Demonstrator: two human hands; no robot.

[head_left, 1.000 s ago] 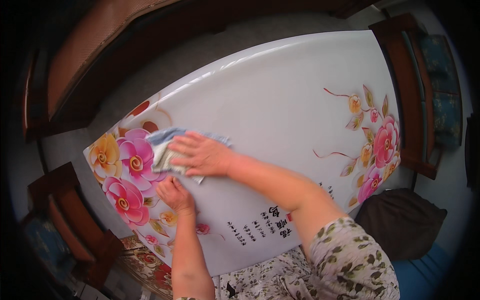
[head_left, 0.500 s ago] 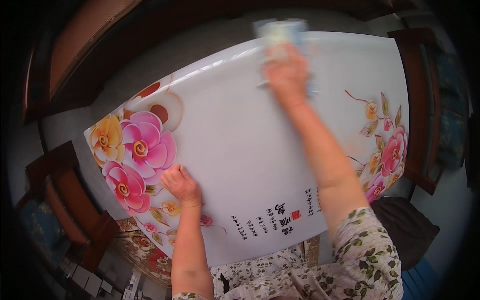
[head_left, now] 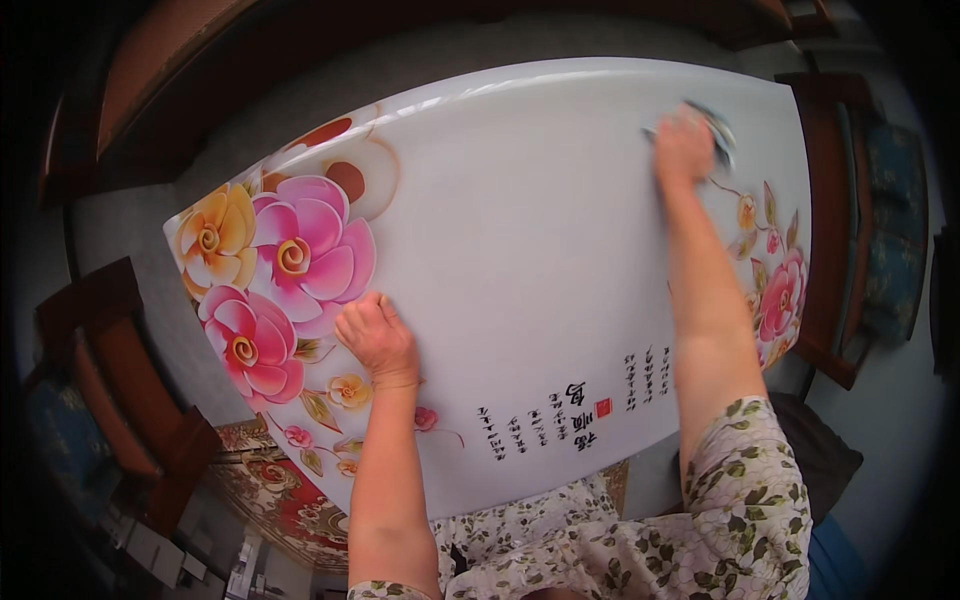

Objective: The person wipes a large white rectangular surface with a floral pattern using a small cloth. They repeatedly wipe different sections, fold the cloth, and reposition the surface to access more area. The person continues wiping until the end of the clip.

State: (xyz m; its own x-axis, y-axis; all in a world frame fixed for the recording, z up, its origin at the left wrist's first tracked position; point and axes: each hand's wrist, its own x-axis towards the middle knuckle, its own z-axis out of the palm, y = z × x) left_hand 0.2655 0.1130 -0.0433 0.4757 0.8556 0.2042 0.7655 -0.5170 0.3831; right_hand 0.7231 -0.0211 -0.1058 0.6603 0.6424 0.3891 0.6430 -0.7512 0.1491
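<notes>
A glossy white tabletop (head_left: pixel 530 250) printed with large pink and yellow flowers spreads out below me. At its far right part my right hand (head_left: pixel 685 145) presses down on a cloth (head_left: pixel 722 140), whose pale and dark bluish edges stick out around the fingers; motion smears it and most of it lies under the hand. My left hand (head_left: pixel 378 335) rests on the tabletop beside the printed pink flowers at the left, its fingers curled into a fist, with nothing seen in it.
A dark wooden seat with blue cushions (head_left: pixel 895 225) stands past the right edge. Another wooden chair (head_left: pixel 125 390) is at the left, and long wooden furniture (head_left: pixel 160 90) runs along the far side. A patterned red rug (head_left: pixel 300 500) lies below the near left edge.
My right hand has swept the cloth from the far edge rightward and a little nearer, flattening it on the tabletop. My left hand stays a fist on the table, slightly shifted in the picture.
</notes>
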